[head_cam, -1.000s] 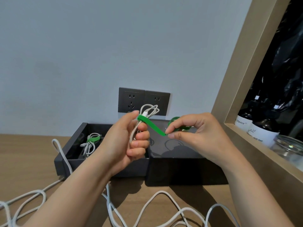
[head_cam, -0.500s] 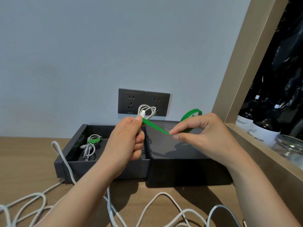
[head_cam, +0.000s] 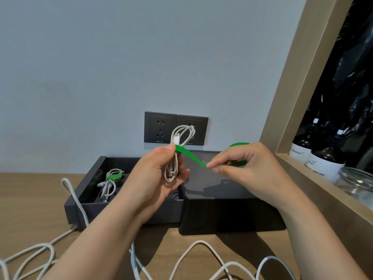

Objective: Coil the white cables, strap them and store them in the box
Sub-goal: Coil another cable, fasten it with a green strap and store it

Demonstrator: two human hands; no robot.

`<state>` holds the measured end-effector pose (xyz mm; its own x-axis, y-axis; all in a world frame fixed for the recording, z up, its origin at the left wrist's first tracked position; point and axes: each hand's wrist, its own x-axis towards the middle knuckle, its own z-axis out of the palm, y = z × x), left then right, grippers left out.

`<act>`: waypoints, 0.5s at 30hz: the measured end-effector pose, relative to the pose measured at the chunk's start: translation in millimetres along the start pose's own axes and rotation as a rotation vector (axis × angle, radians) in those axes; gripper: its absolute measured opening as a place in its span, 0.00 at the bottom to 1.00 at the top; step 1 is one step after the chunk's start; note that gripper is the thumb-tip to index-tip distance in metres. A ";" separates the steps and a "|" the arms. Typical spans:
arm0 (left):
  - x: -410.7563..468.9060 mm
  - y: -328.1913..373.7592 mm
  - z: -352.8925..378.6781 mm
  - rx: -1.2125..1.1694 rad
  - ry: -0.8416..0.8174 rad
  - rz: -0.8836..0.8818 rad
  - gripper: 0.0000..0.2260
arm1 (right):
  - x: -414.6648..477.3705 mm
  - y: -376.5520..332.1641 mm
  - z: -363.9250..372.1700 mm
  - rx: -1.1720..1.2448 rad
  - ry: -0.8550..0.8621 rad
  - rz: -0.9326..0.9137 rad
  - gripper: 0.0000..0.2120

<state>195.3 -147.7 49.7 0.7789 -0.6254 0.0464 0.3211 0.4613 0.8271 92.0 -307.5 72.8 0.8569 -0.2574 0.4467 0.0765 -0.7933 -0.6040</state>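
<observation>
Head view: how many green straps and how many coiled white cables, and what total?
Green straps: 2, held strap pinched by the right hand, boxed strap
Coiled white cables: 2, held coil in the left hand, boxed coil in the box
Total: 4

One wide-angle view looks from the person's head, forward and slightly down over the light wooden tabletop (head_cam: 30, 199) toward the pale grey wall (head_cam: 101, 67). The left hand (head_cam: 153, 174) and right hand (head_cam: 248, 170) sit close, mid-frame.
</observation>
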 end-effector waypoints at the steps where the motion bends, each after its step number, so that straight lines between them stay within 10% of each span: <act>1: 0.1 0.3 0.3 0.010 0.003 -0.007 0.07 | 0.1 0.4 0.1 0.001 0.003 0.002 0.10; 15: 2.5 -1.2 -2.4 0.023 -0.026 -0.039 0.08 | 1.1 4.3 -2.3 0.038 0.005 0.009 0.09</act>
<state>198.2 -148.3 47.5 0.7517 -0.6589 0.0279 0.3385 0.4219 0.8411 92.1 -312.4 72.3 0.8551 -0.2671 0.4444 0.0883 -0.7696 -0.6324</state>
